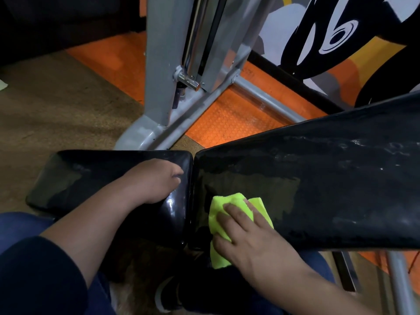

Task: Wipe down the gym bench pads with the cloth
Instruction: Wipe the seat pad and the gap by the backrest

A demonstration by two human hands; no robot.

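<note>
Wiping under way | green cloth pressed flat by right hand on back pad, smears left frame-right | left hand rested on seat pad, grasp cannot be told

The person's left hand, on a bare forearm reaching toward one o'clock, rests palm down with fingers curled over. The right hand points toward eleven o'clock, fingers straight and spread, pressing flat.
</note>
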